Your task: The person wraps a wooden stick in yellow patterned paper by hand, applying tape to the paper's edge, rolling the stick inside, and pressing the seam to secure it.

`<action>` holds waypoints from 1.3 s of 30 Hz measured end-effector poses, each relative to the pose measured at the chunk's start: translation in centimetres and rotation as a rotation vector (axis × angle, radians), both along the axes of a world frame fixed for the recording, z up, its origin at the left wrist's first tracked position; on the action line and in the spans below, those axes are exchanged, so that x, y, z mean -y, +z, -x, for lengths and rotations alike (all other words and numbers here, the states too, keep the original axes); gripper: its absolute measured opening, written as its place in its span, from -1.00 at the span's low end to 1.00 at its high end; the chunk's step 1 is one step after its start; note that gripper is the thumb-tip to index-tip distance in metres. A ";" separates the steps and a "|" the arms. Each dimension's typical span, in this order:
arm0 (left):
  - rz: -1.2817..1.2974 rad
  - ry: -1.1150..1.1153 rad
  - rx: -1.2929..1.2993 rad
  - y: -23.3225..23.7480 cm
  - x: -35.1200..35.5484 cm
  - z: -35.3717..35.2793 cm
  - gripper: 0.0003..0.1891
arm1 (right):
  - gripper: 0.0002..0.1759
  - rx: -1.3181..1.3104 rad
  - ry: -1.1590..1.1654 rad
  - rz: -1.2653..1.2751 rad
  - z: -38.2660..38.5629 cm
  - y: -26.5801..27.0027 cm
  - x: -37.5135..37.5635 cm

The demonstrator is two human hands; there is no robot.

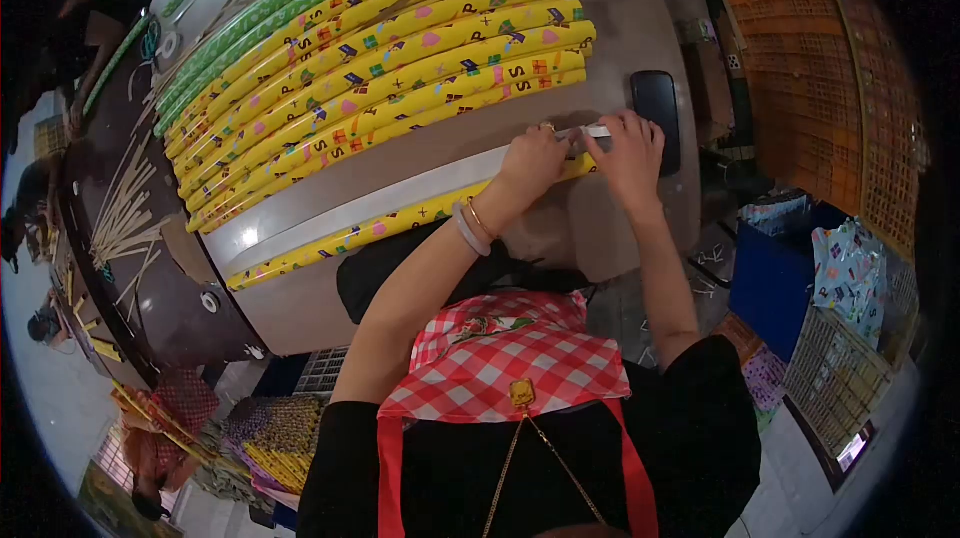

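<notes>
My left hand is closed over the right end of a yellow patterned wrapping-paper roll, with its fingertips pinched together. What it pinches is too small and hidden to make out. A white strip, like the paper's underside, runs along the roll's far side. Just right of it, my right hand has its thumb and fingers closed on a small white piece between the two hands. The fingertips of both hands nearly meet there. A dark phone lies beside my right hand.
Several finished-looking yellow rolls and green rolls lie side by side across the table. Thin wooden sticks and a tape roll are on the dark table at left. Orange woven baskets stand at right.
</notes>
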State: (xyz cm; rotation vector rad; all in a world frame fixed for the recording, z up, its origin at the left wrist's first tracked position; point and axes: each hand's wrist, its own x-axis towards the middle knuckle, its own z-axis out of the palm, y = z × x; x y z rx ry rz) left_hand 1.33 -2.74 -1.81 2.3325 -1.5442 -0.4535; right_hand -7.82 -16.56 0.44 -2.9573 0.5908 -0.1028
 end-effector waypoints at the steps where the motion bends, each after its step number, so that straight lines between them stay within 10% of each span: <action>1: -0.001 0.000 0.001 0.0 0.1 0.0 -0.51 | -0.64 -0.008 -0.007 -0.007 0.0 -0.1 0.0; 26: -0.062 -0.002 0.084 -1.5 1.0 0.2 -0.61 | -0.64 0.118 -0.013 -0.272 1.1 1.3 1.0; 34: -0.159 0.124 -0.251 -3.5 1.9 0.6 -0.78 | -0.77 -0.179 0.203 0.077 -1.2 0.6 -0.8; 39: -0.030 -0.044 0.012 -2.2 0.4 0.7 -0.83 | -0.78 -0.129 0.412 0.115 -4.6 -4.6 -4.3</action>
